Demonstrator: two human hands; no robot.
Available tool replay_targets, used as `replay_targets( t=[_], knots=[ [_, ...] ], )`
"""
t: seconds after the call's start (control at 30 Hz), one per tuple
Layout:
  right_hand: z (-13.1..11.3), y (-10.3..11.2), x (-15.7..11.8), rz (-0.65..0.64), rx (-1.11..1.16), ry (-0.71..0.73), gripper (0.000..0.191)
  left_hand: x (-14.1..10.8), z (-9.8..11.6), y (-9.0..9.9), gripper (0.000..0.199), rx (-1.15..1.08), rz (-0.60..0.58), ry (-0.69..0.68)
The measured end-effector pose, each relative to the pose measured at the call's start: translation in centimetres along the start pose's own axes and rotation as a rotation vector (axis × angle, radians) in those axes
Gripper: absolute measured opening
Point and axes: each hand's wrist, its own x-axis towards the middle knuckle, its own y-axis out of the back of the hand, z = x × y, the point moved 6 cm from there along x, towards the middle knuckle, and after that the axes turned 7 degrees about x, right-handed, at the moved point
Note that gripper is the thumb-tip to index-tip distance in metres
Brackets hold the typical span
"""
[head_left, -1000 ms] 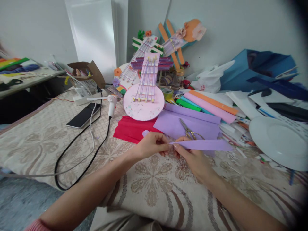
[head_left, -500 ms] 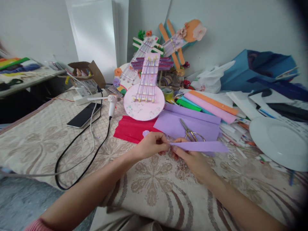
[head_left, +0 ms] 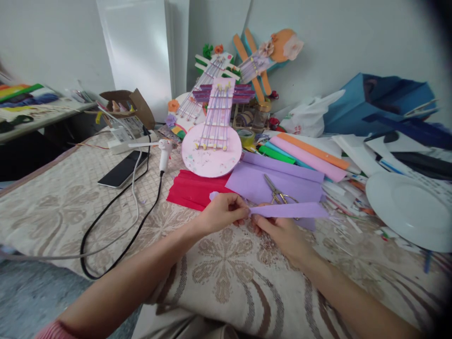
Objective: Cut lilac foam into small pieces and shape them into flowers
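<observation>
Here, the left hand (head_left: pixel 222 212) and right hand (head_left: pixel 282 231) both pinched the left end of a long, flat lavender paper strip (head_left: pixel 291 210), which stretched rightward past gold-handled metal scissors (head_left: pixel 277 192).

No text is legible, the red print (head_left: pixel 297 128) on the white bag (head_left: pixel 312 114) included.

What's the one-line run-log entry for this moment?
left hand: pinching left end of purple strip | right hand: pinching strip close by | scissors: on purple sheet | red sheet: left of purple sheet
</observation>
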Motion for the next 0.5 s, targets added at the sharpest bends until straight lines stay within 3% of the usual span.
replay_targets(
  t=[0.13,0.27,0.4,0.5],
  knots=[
    [-0.2,0.0,0.1,-0.026,-0.035,0.030,0.018,0.1,-0.2,-0.2,0.015,-0.011,-0.032,-0.003],
    [-0.4,2.4,1.1,-0.108,-0.196,0.068,0.011,0.3,-0.2,0.6,0.015,-0.078,0.069,0.002],
    [-0.5,8.5,2.2,0.201,-0.741,0.098,0.019,0.4,-0.2,1.3,0.017,-0.187,0.139,0.014],
    [0.1,10.6,2.5,0.232,-1.020,0.069,0.022,0.5,-0.5,1.2,0.018,-0.230,0.131,0.033]
  ],
)
